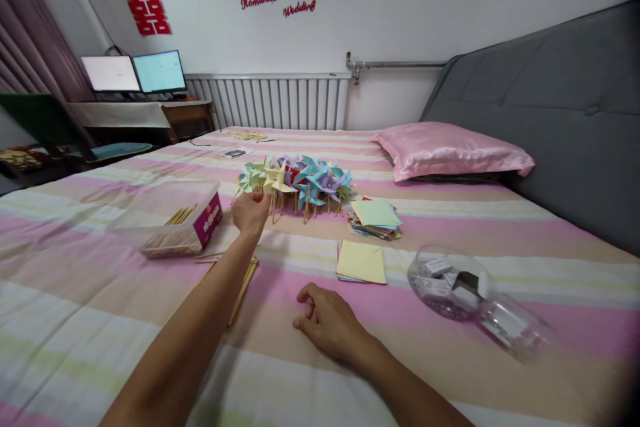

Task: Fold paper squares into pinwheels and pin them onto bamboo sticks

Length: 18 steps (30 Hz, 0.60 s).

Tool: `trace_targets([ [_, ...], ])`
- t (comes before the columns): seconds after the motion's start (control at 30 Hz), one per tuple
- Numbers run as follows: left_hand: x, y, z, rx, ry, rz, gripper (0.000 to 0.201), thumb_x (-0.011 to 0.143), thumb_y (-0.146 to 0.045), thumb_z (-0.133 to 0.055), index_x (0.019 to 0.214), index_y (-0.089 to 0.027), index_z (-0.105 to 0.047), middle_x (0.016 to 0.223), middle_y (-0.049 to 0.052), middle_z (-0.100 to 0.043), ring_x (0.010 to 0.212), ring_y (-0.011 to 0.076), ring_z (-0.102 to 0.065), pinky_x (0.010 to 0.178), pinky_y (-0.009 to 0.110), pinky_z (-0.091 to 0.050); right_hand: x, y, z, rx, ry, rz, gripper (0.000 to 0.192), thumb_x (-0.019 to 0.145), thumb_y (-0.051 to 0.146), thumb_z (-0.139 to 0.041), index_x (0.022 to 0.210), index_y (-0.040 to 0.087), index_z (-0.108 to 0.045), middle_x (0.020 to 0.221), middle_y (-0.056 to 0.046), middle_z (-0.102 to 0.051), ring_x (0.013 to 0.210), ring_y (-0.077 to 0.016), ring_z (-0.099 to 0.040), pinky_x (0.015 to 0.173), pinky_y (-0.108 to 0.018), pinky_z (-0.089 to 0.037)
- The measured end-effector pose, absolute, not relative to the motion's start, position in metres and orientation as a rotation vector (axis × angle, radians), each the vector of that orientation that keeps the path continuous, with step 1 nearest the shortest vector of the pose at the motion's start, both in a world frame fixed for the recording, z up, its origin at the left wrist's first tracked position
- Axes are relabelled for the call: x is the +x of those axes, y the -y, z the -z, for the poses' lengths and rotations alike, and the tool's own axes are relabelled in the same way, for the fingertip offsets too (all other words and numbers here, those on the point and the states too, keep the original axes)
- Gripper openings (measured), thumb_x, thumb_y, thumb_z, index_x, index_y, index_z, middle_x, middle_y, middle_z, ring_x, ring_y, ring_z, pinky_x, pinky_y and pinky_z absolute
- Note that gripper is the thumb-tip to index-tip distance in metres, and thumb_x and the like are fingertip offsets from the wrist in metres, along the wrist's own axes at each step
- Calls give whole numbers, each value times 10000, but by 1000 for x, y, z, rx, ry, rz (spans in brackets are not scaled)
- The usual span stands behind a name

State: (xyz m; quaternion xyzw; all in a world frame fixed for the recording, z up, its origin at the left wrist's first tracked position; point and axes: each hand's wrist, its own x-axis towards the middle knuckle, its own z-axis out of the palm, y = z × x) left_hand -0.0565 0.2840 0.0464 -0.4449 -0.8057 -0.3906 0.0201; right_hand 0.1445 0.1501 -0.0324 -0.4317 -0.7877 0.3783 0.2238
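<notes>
My left hand (251,211) reaches out to the front left of a cluster of pinwheels (310,180) in blue, purple, yellow, green and red on thin sticks. Its fingers are pinched together beside a pale yellow pinwheel (276,178); what is between them is hidden. Under my left forearm lie several loose wooden sticks (244,289). My right hand (327,320) is low over the striped sheet, loosely curled, thumb and index finger apart, with nothing seen in it. Closest to it is a small stack of square yellow paper (361,262).
A clear plastic box (173,240) with sticks stands left. Behind the small stack sits a taller pile of coloured paper (376,217). At right are a round clear container (445,283) with small packets and a clear plastic jar (513,323). A pink pillow (453,150) lies farther back.
</notes>
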Motion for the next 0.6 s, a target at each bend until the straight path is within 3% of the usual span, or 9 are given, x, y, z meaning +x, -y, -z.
trace_targets([
  [0.03, -49, -277, -55, -1386, 2445, 1316, 425, 777, -505, -481, 944, -174, -690, 831, 88, -703, 778, 201, -631, 633, 269, -437, 145, -150, 32, -1200, 2176, -1042, 271, 722, 261, -604, 984, 219, -548, 788, 5, -635, 737, -146, -548, 610, -230, -328],
  [0.13, -16, -251, -82, -1333, 2002, 2189, 414, 746, -480, -537, 883, -118, -685, 741, 75, -681, 615, 149, -603, 528, 230, -422, 145, -150, 30, -1218, 2182, -1035, 282, 721, 272, -612, 990, 215, -553, 786, 4, -640, 734, -144, -552, 603, -227, -332],
  [0.23, 23, -225, -99, -1280, 1715, 2624, 345, 694, -441, -614, 775, -112, -677, 663, 30, -642, 498, 92, -539, 464, 198, -386, 146, -150, 26, -1184, 2190, -1037, 285, 707, 243, -623, 984, 207, -563, 769, 8, -645, 720, -136, -558, 591, -219, -339],
  [0.37, 51, -211, -79, -1207, 1666, 2758, 285, 710, -399, -614, 727, -121, -672, 595, -1, -603, 464, 72, -505, 445, 184, -357, 152, -153, 16, -1161, 2162, -1013, 257, 709, 216, -620, 963, 201, -590, 754, 7, -657, 700, -132, -575, 593, -219, -365],
  [0.6, 44, -228, 13, -1276, 2171, 2556, 323, 720, -410, -584, 789, -112, -686, 705, 38, -643, 485, 86, -516, 490, 217, -403, 204, -195, -1, -1328, 1971, -759, 200, 723, 195, -604, 923, 192, -618, 752, -4, -652, 664, -126, -595, 626, -232, -423],
])
